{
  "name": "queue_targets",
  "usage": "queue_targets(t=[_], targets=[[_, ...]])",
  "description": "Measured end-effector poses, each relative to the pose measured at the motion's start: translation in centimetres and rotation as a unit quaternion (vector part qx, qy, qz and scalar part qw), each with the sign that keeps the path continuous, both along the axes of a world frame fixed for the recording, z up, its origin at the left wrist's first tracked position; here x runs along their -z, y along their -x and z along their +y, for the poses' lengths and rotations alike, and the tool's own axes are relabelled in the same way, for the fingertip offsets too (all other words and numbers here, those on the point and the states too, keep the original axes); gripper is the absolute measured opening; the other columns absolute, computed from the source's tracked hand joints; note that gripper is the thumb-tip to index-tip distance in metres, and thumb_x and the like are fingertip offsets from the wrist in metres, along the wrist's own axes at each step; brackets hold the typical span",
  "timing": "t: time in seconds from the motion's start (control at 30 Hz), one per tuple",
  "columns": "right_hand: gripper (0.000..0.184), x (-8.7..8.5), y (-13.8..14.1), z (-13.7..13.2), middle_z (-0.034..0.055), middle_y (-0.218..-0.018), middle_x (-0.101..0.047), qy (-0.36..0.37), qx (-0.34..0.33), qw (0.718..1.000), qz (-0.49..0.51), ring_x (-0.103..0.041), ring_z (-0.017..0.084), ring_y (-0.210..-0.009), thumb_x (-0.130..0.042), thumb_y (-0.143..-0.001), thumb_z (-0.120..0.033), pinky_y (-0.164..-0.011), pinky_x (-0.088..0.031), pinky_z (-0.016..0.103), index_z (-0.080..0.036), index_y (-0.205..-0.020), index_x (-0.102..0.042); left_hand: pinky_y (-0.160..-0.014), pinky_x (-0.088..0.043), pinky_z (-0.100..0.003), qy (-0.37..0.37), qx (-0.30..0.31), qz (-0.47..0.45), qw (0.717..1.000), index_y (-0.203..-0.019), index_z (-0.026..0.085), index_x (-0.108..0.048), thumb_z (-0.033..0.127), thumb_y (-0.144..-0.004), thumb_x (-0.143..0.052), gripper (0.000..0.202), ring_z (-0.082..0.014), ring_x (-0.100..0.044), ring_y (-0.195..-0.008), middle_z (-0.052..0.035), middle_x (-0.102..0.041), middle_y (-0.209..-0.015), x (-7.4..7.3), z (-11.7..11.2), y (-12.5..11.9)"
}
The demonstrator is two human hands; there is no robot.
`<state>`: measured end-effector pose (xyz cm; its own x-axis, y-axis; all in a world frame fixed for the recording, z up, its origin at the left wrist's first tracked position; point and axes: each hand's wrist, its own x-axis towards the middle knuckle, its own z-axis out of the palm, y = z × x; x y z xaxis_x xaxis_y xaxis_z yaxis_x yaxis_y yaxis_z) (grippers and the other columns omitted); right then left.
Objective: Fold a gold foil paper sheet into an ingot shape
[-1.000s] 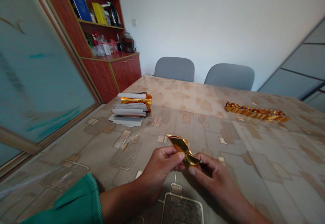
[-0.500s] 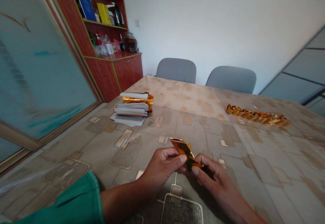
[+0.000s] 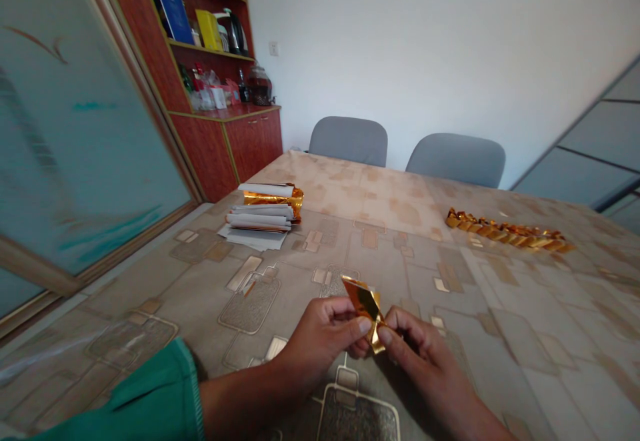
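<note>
A small folded piece of gold foil paper (image 3: pixel 367 304) is pinched between both my hands low over the table. My left hand (image 3: pixel 325 337) grips its left side with thumb and forefinger closed. My right hand (image 3: pixel 417 351) pinches the lower right end, fingers curled. The paper's free end sticks up and away from me. A green sleeve covers my left upper arm.
A stack of white and gold sheets (image 3: pixel 265 214) lies at the left on the patterned tablecloth (image 3: pixel 390 221). A row of several folded gold pieces (image 3: pixel 507 231) runs along the right. Two grey chairs (image 3: pixel 350 139) stand at the far edge. A red cabinet (image 3: pixel 225 141) stands left.
My hands have drawn closer together on the gold paper, folding it tighter and more upright. The view has shifted slightly.
</note>
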<state>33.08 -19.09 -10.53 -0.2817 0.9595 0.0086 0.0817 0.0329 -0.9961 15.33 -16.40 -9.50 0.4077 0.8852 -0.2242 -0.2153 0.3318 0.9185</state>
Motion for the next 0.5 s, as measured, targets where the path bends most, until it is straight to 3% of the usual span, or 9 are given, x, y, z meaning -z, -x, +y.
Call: queue_targets(t=[0.13,0.4,0.5], targets=[[0.043,0.39,0.22,0.00,-0.0031,-0.061,-0.047,0.042,0.018,0.998,0.039,-0.037,0.013,-0.058,-0.060,-0.093,-0.055,-0.055,-0.029,0.028,-0.022,-0.068,-0.049,-0.056,-0.046,-0.024,-0.003,-0.043,-0.023,0.999,-0.099,0.017,-0.059,0.045,-0.061,-0.090,0.057,-0.0130,-0.060,-0.056,0.0017,-0.064,-0.067,-0.11,0.16,-0.01],[0.043,0.24,-0.24,0.27,-0.0044,-0.058,-0.042,0.016,0.031,0.999,0.022,-0.033,0.012,-0.055,-0.064,-0.090,-0.054,-0.052,-0.027,0.027,-0.022,-0.067,-0.048,-0.056,-0.048,-0.022,-0.018,-0.090,-0.048,0.995,-0.076,0.020,-0.046,0.038,-0.061,-0.091,0.051,-0.0108,-0.060,-0.058,0.0037,-0.063,-0.066,-0.63,0.16,-0.05],[0.041,0.27,-0.21,0.15,-0.0032,-0.059,-0.046,0.001,0.019,1.000,0.017,-0.039,0.013,-0.056,-0.061,-0.093,-0.053,-0.053,-0.031,0.027,-0.022,-0.068,-0.050,-0.054,-0.048,-0.022,-0.013,-0.082,-0.054,0.995,-0.074,0.021,-0.044,0.038,-0.061,-0.092,0.052,-0.0105,-0.060,-0.055,0.0050,-0.061,-0.063,-0.46,0.16,-0.01]])
